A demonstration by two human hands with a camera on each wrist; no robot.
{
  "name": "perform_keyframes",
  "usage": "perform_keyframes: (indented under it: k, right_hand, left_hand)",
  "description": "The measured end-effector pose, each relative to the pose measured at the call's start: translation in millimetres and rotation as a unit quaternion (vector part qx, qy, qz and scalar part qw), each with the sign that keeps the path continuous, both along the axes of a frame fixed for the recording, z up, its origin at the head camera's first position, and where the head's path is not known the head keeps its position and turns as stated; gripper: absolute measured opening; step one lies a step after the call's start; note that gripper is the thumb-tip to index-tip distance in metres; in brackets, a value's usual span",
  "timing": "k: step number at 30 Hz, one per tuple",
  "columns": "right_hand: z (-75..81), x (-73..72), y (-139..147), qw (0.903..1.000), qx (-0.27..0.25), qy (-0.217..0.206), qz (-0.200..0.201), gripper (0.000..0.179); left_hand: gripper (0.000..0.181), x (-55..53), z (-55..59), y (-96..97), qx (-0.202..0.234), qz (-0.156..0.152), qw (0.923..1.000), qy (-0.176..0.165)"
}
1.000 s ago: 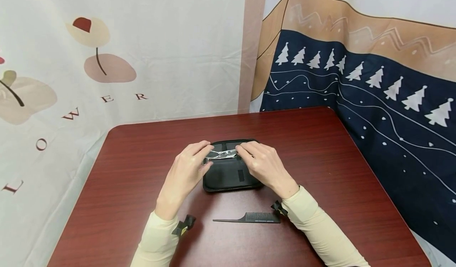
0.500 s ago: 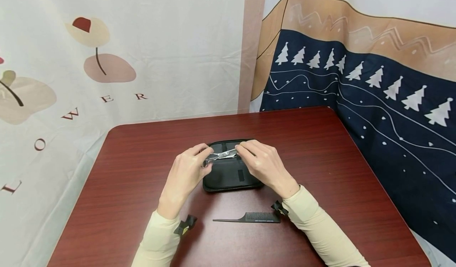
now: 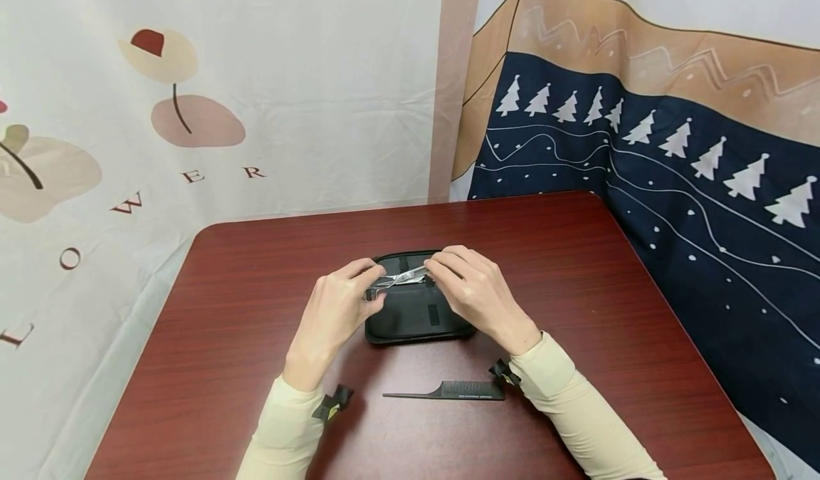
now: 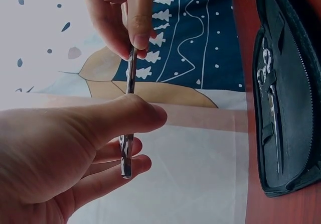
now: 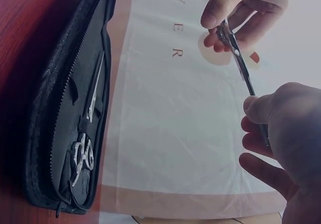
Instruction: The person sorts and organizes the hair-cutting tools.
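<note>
The left hand (image 3: 333,312) is gripping the handle end of slim silver metal scissors (image 5: 241,61); the right hand (image 3: 477,291), apart from it, is pinching the blade end. Both are holding the scissors above an open black zippered case (image 3: 403,316), where a second silver pair (image 4: 274,108) is lying strapped. A black tail comb (image 3: 470,390) is lying on the reddish-brown wood-grain table (image 3: 256,309).

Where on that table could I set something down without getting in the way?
Bare table lies between the left hand and the left edge, and between the right hand and the right edge; another strip lies behind the black case. The middle is crowded: case, comb, and both hands holding scissors over the case.
</note>
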State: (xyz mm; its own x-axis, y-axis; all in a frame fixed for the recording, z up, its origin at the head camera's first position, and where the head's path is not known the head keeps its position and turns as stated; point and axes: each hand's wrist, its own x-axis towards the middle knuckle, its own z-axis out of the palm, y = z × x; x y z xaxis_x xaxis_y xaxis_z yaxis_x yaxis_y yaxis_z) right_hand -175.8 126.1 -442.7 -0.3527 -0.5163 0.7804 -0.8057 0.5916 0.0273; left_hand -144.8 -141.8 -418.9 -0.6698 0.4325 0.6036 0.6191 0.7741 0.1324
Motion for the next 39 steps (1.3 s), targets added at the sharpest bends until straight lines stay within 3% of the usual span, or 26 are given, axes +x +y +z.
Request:
perform_keyframes:
  k: [13, 24, 30, 34, 39]
  right_hand:
    - [1.5, -0.7, 4.7, 0.9998, -0.006, -0.017, 0.003, 0.017]
    - [2.1, -0.3, 5.4, 0.9997, -0.009, -0.021, 0.008, 0.017]
    - [1.3, -0.6, 5.3, 0.9996, -0.011, -0.021, 0.013, 0.017]
    - [1.8, -1.0, 5.3, 0.9995, -0.011, -0.023, 0.020, 0.026]
    - [1.8, -3.4, 7.3, 0.9981, -0.012, -0.052, 0.029, 0.052]
  left_hand:
    - [0.032, -4.7, -2.0, 1.6, 0.024, -0.007, 0.9983, 0.053]
    - [0.022, -5.1, -0.5, 1.2, 0.081, -0.007, 0.9962, 0.032]
    - [0.021, -5.8, -0.9, 0.3, 0.089, -0.008, 0.9955, 0.032]
    - [0.022, -6.2, -1.2, -0.8, 0.088, -0.009, 0.9956, 0.029]
    - [0.024, -7.3, -1.9, -3.4, 0.090, -0.008, 0.9956, 0.024]
